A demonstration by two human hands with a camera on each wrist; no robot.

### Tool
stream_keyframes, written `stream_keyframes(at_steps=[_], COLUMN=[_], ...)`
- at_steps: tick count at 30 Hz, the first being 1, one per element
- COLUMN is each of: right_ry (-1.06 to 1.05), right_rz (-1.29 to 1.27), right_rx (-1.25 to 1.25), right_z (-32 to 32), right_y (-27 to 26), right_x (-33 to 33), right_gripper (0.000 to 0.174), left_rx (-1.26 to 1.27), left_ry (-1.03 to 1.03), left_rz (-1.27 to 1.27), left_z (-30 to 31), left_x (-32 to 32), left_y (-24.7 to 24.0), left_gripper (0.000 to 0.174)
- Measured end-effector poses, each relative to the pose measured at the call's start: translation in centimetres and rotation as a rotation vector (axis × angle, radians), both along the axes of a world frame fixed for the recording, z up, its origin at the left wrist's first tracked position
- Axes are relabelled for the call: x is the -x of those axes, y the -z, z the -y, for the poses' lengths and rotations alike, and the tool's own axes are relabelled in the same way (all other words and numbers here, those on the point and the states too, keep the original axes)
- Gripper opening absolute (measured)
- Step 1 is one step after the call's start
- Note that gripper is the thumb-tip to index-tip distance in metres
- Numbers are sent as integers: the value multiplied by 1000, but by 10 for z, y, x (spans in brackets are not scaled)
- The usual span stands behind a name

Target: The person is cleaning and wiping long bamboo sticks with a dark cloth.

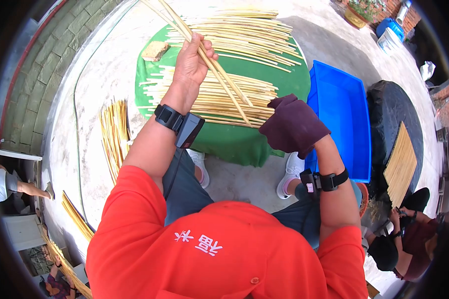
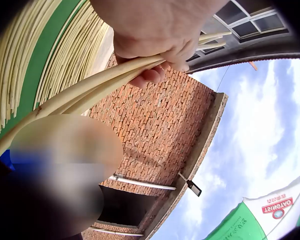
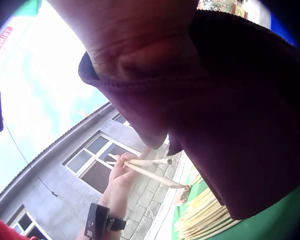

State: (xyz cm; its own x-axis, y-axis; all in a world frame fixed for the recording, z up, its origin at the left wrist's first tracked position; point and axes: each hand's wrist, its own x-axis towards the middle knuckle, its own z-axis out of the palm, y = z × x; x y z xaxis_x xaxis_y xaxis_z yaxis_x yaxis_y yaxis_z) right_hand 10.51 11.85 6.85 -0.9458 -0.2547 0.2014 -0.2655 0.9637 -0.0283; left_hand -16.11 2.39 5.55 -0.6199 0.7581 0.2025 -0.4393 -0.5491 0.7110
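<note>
And here is the left hand [image 1: 193, 62], raised above the counter [image 1: 224, 142], its fingers curled round a few pale sticks [image 1: 234, 84]; they slant across the view, their lower ends over the near row of sticks [image 1: 209, 99], the upper ends running out past the fingers; over on the other side the right hand [image 1: 295, 125] is wrapped in a dark purple cloth [image 3: 240, 130], so whether it is clenched or slack, I cannot tell; that cloth sits just beside the right-hand ends of the near row, and contact is too hard to call!

Now, how will these sticks handle; light, I'd judge, stiff with some spring, smooth enough to slide against one another, and so thin that a hard bend could crack or split them; the best hold looks to be around the middle of their length, firm but not crushing, with the cloth guarding the other palm against splinters; beyond lies the far row [image 1: 244, 37], with a tan block [image 1: 154, 51] at the counter's edge, and a blue tray [image 1: 346, 124] on the right!
</note>
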Motion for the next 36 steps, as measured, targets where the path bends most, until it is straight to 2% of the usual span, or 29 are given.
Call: stream_keyframes(at_steps=[2,3,4,6,7,9,10,12,13,15,18,21,28,30,31,33,34,36], right_ry=[380,484,491,571,586,585,635,595,613,450,445,474,463,598,595,727,718,706], right_rz=[154,198,195,23,26,-392,-317,-394,-393,-489,-523,-542,-570,-474,-469,-536,-538,-770], right_rx=[-94,25,19,-189,-193,75,-85,115,107,197,290,251,319,228,236,255,256,822], right_z=[3,-4,-10,-21,-28,-39,-31,-17,-16,-18,-28,-31,-35,-31,-29,-31,-40,-63], right_y=[-34,-36,-37,-38,-28,1,-3,-9,-10,-11,-6,-3,1,-3,-6,-10,-3,14], right_x=[-2,-4,-4,-6,-3,4,9,3,1,-4,-10,-13,-18,-17,-18,-18,-19,-22], right_gripper=[12,13,13,12,12,12,12,15,15,21,27,28,26,26,26,27,27,29], left_rx=[33,117,203,318,312,394,385,557,570,546,472,455,435,495,503,522,524,590], left_ry=[1,90,181,293,307,487,507,581,575,614,701,879,872,832,831,801,791,806], left_rz=[-64,-96,-128,-254,-254,-480,-481,-698,-654,-607,-557,-391,-465,-540,-534,-722,-722,-784], left_z=[-3,-5,-7,-13,-15,-19,-20,-21,-21,-26,-30,-25,-27,-28,-28,-27,-27,-24], left_x=[-16,-29,-44,-77,-90,-113,-122,-136,-141,-141,-131,-130,-129,-129,-127,-118,-114,-102], left_y=[-2,-2,-2,1,4,10,12,14,12,18,25,19,29,28,25,22,23,26], left_gripper=[20,19,18,18,18,16,16,17,18,17,18,20,21,18,18,17,17,17])
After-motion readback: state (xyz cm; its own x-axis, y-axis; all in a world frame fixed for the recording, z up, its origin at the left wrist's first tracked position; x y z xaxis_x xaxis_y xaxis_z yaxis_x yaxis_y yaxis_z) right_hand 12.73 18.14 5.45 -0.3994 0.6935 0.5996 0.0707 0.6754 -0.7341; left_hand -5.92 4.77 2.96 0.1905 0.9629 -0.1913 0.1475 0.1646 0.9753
